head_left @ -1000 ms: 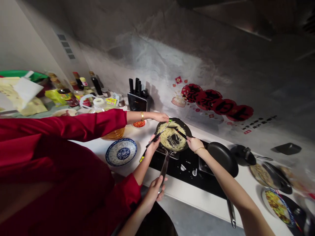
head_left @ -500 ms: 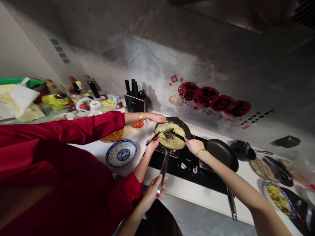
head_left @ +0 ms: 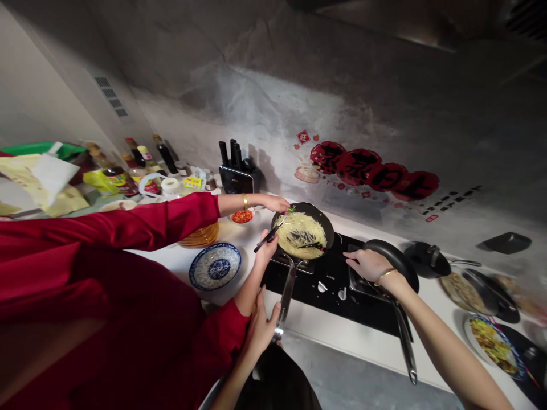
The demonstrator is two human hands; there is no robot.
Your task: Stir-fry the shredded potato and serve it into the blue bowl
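A frying pan (head_left: 327,219) full of pale shreds sits on the left burner. My left hand (head_left: 260,326) is open beside the end of its metal handle (head_left: 289,287), thumb apart from the fingers. To the pan's right, my right hand (head_left: 371,265) is loosely open, fingers stretched toward the end of a dark spatula (head_left: 318,246). That spatula leans in the pan over the rim. A co-worker in red sleeves holds black-handled scissors (head_left: 267,239) in one hand and green bits (head_left: 291,209) in the other, above the pan's left edge.
Left of the stove are a blue-and-white plate (head_left: 216,266), a bowl of chopped red pepper (head_left: 242,216), a knife block (head_left: 237,179) and sauce bottles (head_left: 166,155). Rightward are a second frying pan (head_left: 395,259), a small black pot (head_left: 427,262) and a plate of food (head_left: 491,344).
My right hand has moved right and loosened from the spatula, which now lies lower in the pan. My left hand has opened off the pan handle. The co-worker's hands stay over the pan.
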